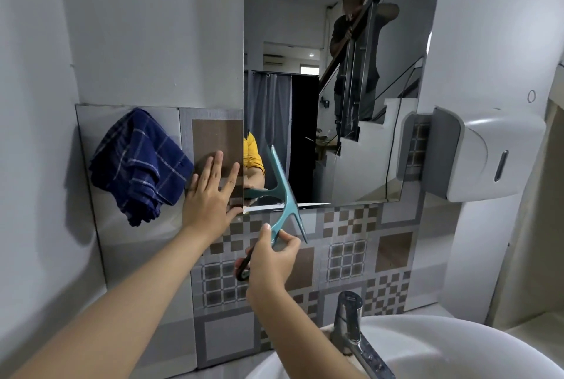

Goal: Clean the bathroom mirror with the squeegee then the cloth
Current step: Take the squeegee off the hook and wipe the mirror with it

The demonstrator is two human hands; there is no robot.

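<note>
The mirror [351, 27] hangs on the wall above the basin. My right hand [270, 259] grips the handle of a teal squeegee [285, 195], whose blade runs steeply across the mirror's lower left corner and down over the tiles. My left hand [210, 192] lies flat with fingers spread on the tiled wall, its thumb at the mirror's bottom left corner. A dark blue checked cloth [140, 165] hangs on the wall just left of that hand.
A chrome tap [354, 329] rises from the white basin [457, 357] at the bottom right. A white dispenser [476, 152] juts from the wall right of the mirror. The mirror reflects a person on a staircase.
</note>
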